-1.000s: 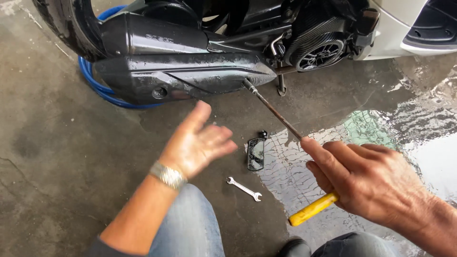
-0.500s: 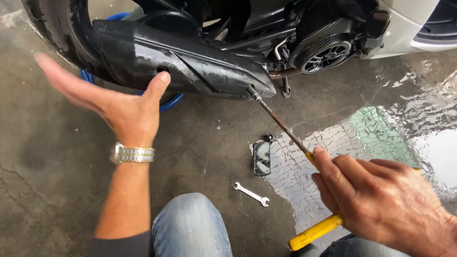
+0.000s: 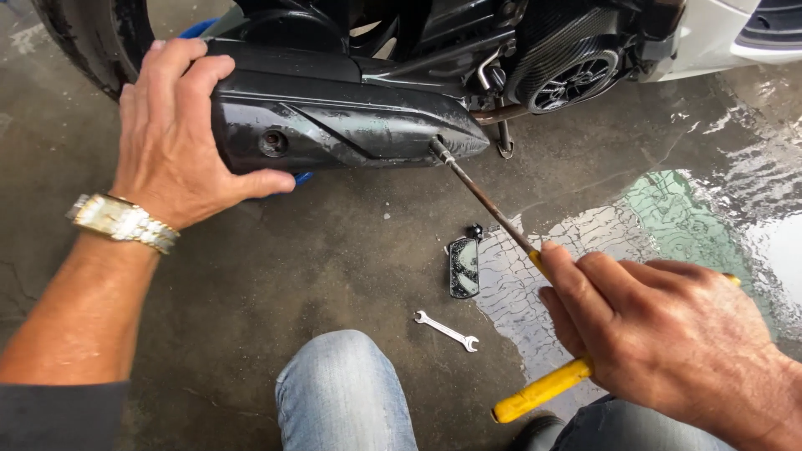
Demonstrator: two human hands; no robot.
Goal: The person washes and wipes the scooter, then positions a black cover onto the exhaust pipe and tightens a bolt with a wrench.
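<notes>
Grey concrete floor [image 3: 251, 292], dry at left and wet with a reflective puddle [image 3: 668, 225] at right, carries the rear of a scooter seen from the head camera.

Head view. Black exhaust muffler [image 3: 351, 125] (glossy, scuffed, with a round bolt recess on its side) lies across the upper middle, just in front of the rear tyre [image 3: 92, 42] and below the finned engine cover [image 3: 572, 75]. A blue hose [image 3: 196, 29] shows behind it. The left hand [image 3: 171, 134], with a metal wristwatch [image 3: 121, 221], is closed over the muffler's rear end: fingers curled over the top, thumb pressed underneath. The right hand [image 3: 668, 334] is wrapped around a long screwdriver [image 3: 489, 200] with a yellow handle, fingers shut on the grip; its rusty shaft runs up-left and its tip touches the muffler's front end. On the floor between the hands lie a small dark mirror [image 3: 464, 266] and, near the denim-clad knee [image 3: 342, 384], a small open-ended spanner [image 3: 447, 330].

Change from half a second earlier: the left hand, then open and raised clear of the muffler, now grips it; the right hand's hold on the screwdriver is unchanged.
</notes>
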